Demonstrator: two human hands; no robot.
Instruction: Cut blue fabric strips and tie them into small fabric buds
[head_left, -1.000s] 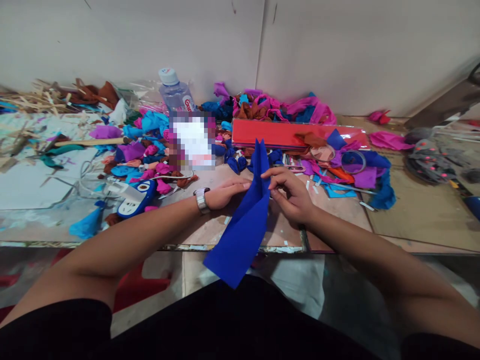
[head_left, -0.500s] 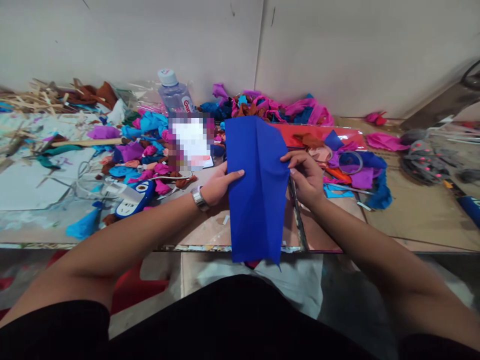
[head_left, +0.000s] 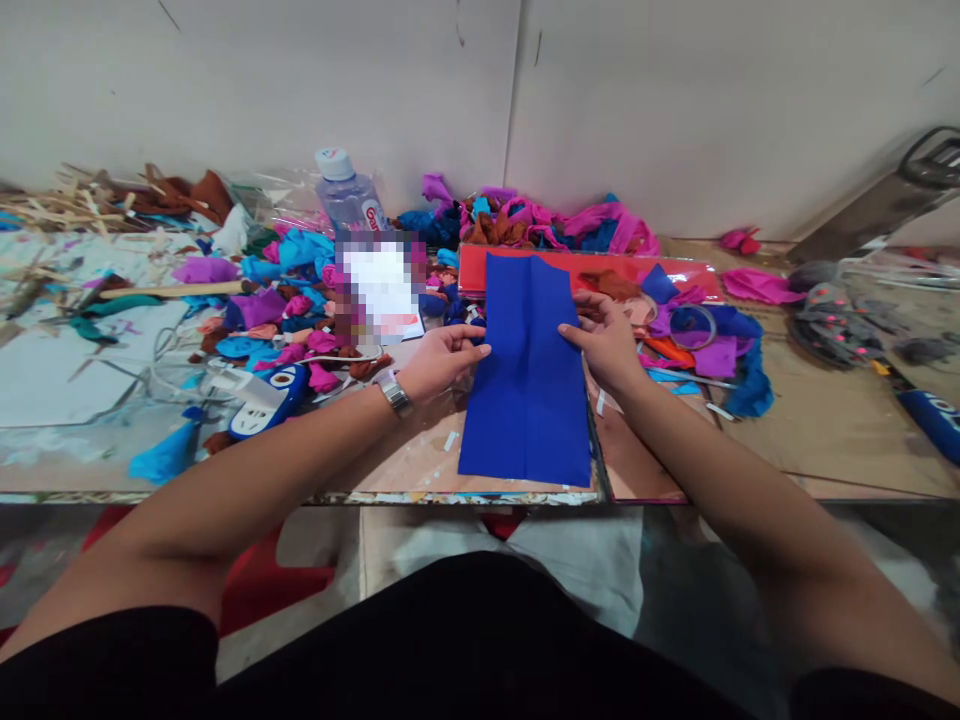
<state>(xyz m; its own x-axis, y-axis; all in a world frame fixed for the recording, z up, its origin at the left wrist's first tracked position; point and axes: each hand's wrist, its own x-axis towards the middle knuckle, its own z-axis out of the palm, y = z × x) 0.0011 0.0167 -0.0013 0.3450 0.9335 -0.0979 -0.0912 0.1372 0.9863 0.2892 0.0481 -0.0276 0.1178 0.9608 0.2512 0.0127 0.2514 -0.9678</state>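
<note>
A long blue sheet (head_left: pixel 525 390), paper or thin cloth with a lengthwise crease, lies in front of me near the table's front edge. My left hand (head_left: pixel 444 362) pinches its left edge between thumb and forefinger, with a metal watch band on the wrist. On the other side, my right hand (head_left: pixel 611 345) grips the upper right edge, thumb on top and fingers partly hidden beneath. Behind the sheet's upper end is a flat red packet (head_left: pixel 472 272) in shiny wrapping.
Crumpled coloured scraps (head_left: pixel 300 255) cover the left and back. Among them are a bottle (head_left: pixel 351 195), a blurred bright phone-like screen (head_left: pixel 382 285) and a blue-and-white power strip (head_left: pixel 266 402). Right of my hands lie a tape roll (head_left: pixel 691 327) and cardboard (head_left: pixel 817 420). A handsaw (head_left: pixel 862 205) leans against the wall.
The blue sheet has come down from being held up, tilted and rippled, and now lies flatter on the table. Both hands have shifted slightly along its edges.
</note>
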